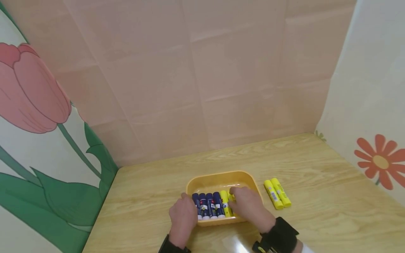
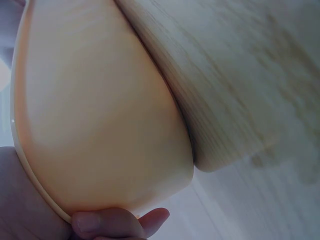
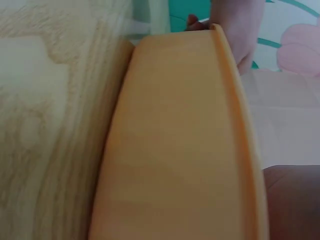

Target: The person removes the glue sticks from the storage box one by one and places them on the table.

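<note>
My left hand has its fingers hooked over the tray rim at the left end, gripping it; my right hand reaches in at the right, finger and thumb pinching a yellow stick. Tray sits on the bench, four dark blue sticks then another yellow one in a row inside, two loose yellow sticks lying just right of it
</note>
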A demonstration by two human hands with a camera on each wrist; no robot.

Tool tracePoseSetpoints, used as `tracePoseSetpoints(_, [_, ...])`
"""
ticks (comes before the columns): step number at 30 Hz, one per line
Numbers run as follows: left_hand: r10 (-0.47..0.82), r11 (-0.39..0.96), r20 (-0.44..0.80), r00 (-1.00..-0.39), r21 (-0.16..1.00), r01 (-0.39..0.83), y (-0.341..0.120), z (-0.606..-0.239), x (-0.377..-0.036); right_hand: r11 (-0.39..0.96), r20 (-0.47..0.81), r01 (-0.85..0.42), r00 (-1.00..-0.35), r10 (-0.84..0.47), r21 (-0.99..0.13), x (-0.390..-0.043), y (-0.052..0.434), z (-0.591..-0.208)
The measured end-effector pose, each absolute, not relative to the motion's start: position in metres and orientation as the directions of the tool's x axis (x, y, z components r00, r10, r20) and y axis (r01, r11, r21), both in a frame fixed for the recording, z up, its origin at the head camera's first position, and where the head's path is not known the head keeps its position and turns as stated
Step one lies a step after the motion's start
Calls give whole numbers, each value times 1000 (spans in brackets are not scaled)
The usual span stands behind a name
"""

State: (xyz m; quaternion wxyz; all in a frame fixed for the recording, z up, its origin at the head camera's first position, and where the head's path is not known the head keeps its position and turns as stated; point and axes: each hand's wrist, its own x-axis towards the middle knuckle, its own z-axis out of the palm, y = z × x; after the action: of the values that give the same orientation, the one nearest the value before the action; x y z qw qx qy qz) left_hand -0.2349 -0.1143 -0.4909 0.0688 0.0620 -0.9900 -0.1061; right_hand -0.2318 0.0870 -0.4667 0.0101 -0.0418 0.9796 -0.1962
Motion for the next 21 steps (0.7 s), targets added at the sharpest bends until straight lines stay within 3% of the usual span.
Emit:
tracePoseSetpoints(10, [-145, 968, 88, -985, 217, -123, -114, -489, -237, 933, 3, -66, -998, -70, -353, -236, 85, -470])
tracePoseSetpoints(21, [-143, 968, 99, -985, 222, -118, -114, -493, -238, 955, -75, -10, -997, -34, -295, -239, 82, -469])
